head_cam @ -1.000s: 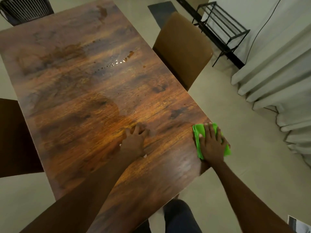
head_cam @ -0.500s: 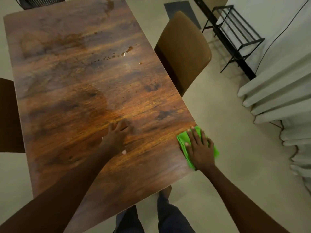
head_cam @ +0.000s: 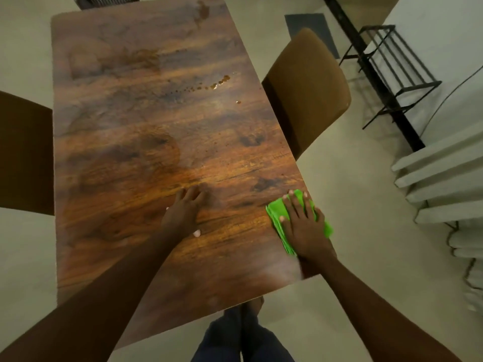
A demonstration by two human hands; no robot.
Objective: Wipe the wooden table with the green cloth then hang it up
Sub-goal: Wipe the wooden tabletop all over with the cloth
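My right hand [head_cam: 305, 228], fingers spread, presses the green cloth [head_cam: 275, 211] flat; I should sweep toward the drops [head_cam: 219, 82] upper centre

Head camera looks steeply down, close above the table [head_cam: 146, 131].

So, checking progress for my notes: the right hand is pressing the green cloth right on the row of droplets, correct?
No. The right hand presses the green cloth at the table's near right edge; the droplets lie farther up, apart from it, per the head view.
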